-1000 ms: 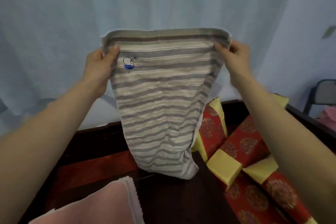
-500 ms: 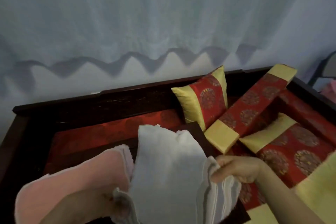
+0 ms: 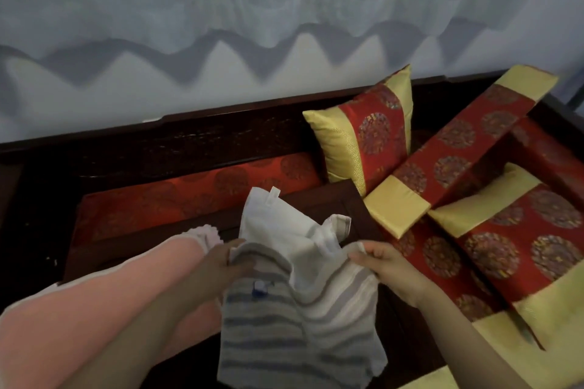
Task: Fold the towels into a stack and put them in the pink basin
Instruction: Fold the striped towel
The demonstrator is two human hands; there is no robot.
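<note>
Got a pink towel [image 3: 63, 309] spread nearest, under the left forearm and off to the left of the left hand [image 3: 226, 264]. To the right of the right hand [image 3: 390, 267], red-and-gold cushions [image 3: 493, 249] piled up, with an upright pillow [image 3: 369, 136] beyond. Just past both hands a dark wooden table [image 3: 328, 202], then a dark wooden frame [image 3: 158, 142] and a pale curtain [image 3: 284, 9] furthest back. And the striped towel [image 3: 268, 335] bunched between the hands: left fingers curled round its left edge, right pinching the right edge, striped part trailing nearer than both hands, white side flopped just beyond them.
</note>
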